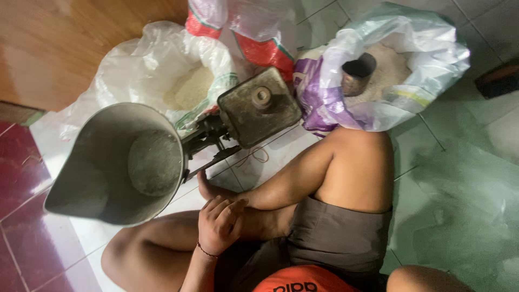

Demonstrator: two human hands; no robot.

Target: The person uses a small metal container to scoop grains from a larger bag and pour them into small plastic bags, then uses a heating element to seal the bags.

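Observation:
My left hand (219,224) rests on my crossed shin with its fingers loosely curled and nothing in it; a thin red band circles the wrist. Just above it stands a balance scale: a big grey metal scoop pan (116,162) on the left and a square dark platform (259,111) with a small round weight (262,96) on the right. The pan looks empty. My right hand is out of view; only a bare limb shows at the bottom right corner.
An open white sack of rice (184,81) sits behind the scale. A second open sack (421,59) at the upper right holds rice and a metal can (357,73). A red-and-white bag (259,51) lies between them. Wooden panel (54,43) at the upper left; tiled floor.

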